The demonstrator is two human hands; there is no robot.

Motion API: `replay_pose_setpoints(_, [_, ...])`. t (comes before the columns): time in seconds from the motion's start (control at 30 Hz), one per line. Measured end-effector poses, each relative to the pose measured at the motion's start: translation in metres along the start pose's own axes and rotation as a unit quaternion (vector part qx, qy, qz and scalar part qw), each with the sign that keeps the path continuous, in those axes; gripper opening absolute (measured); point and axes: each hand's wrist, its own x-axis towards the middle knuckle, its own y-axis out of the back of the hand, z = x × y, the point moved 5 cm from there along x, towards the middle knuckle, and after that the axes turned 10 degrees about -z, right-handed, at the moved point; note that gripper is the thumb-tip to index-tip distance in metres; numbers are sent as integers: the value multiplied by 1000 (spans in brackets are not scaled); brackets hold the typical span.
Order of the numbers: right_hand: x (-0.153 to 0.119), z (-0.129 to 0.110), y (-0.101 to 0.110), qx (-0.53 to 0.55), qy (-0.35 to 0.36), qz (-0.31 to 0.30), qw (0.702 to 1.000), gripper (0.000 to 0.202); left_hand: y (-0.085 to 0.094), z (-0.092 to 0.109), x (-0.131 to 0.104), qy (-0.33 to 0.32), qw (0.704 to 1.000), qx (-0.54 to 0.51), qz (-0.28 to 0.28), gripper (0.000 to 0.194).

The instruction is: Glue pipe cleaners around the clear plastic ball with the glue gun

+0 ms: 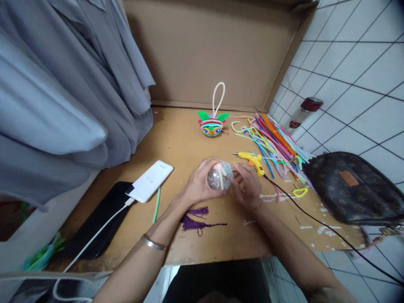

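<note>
A clear ball, with pale strips across its surface, sits in my left hand, whose fingers and thumb wrap around its left side. My right hand is at the ball's right edge with fingertips pressed together against it. Whatever those fingers pinch is hidden; reddish-brown lines show beside them. Just beyond the right hand lies a yellow glue gun, its nozzle pointing left. Two purple tassels rest on the table below the ball. Farther back stands a colourful animal-head ornament with green ears and a white loop.
Many coloured pipe cleaners are heaped at the right, near a brown patterned bag and a bottle. The glue gun's black cord crosses the right side. A white power bank overlaps a black device at left.
</note>
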Motion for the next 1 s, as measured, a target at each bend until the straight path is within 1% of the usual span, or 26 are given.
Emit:
replay_pose_setpoints(0.1, [-2, 17, 1, -57, -39, 35, 997, 35, 1, -5, 1, 58, 998, -29, 19, 81])
replay_pose_setpoints(0.17, [-4, 36, 4, -119, -105, 44, 986, 26, 2, -12, 0, 112, 991, -54, 44, 83])
replay_pose_setpoints(0.2, [-4, 49, 6, -150, -156, 33, 976, 25, 2, -15, 0, 139, 986, -65, 57, 84])
replay_pose_setpoints(0.27, [-8, 76, 9, -211, -273, -31, 938, 33, 3, -21, -1, 172, 977, -87, 95, 87])
replay_pose_setpoints(0.33, [-14, 98, 10, -258, -370, -125, 884, 41, 3, -24, -1, 185, 970, -95, 123, 90])
replay_pose_setpoints(0.37, [-18, 106, 9, -268, -403, -178, 857, 45, 3, -25, 0, 187, 969, -92, 129, 90])
replay_pose_setpoints(0.43, [-22, 113, 6, -283, -443, -251, 813, 54, 2, -26, 2, 174, 973, -80, 130, 90])
replay_pose_setpoints(0.47, [-23, 114, 5, -289, -455, -272, 797, 59, 1, -25, 3, 164, 976, -72, 126, 89])
replay_pose_setpoints(0.53, [-24, 113, 2, -299, -471, -290, 778, 65, 0, -25, 5, 155, 979, -58, 118, 88])
replay_pose_setpoints(0.63, [-22, 114, -1, -302, -483, -292, 769, 66, 2, -25, 7, 151, 981, -40, 113, 87])
replay_pose_setpoints(0.73, [-21, 119, -3, -289, -500, -273, 769, 65, 3, -25, 8, 146, 982, -35, 111, 87])
replay_pose_setpoints(0.9, [-24, 131, 1, -244, -543, -250, 763, 52, 5, -28, 10, 160, 980, -51, 103, 88])
replay_pose_setpoints(0.97, [-25, 135, 5, -230, -551, -220, 772, 49, 5, -30, 11, 168, 978, -65, 103, 87])
replay_pose_setpoints(1.0, [-25, 137, 8, -221, -548, -196, 782, 47, 5, -31, 11, 172, 977, -73, 102, 87])
